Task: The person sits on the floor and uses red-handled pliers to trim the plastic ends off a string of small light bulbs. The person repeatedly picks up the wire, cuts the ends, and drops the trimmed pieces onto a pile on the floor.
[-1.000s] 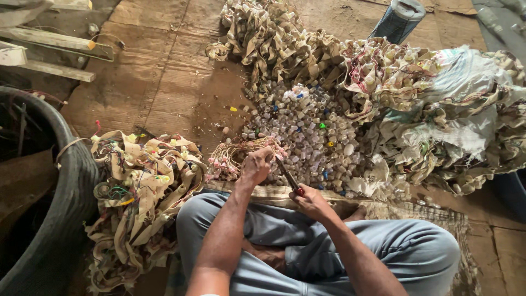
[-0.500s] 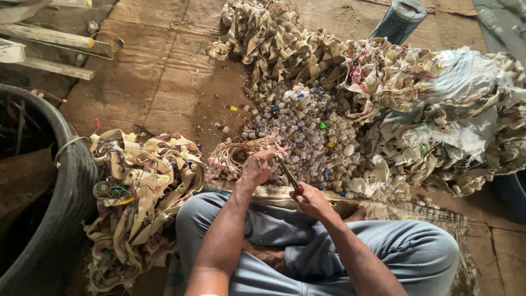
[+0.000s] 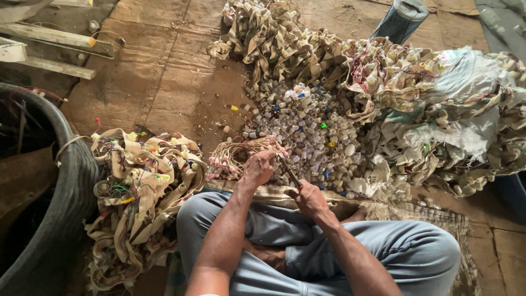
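While a wire bundle (image 3: 241, 156) is gripped by the closed left hand (image 3: 257, 169) at frame centre, a dark tool (image 3: 289, 172) is clenched in the right hand (image 3: 310, 198); small caps (image 3: 312, 137) are heaped just above, strap pile (image 3: 139, 186) at left.

The only packaging in view is a woven plastic sack (image 3: 463, 87) at the far right, white with a greenish-grey cast, crumpled and lying slack among the heaps of tan strips. Its surface is creased and partly buried by the strips around it, so its full shape cannot be made out. Some faint marking shows on it, too small to make out. No labels, signs or screens appear anywhere else in the scene.
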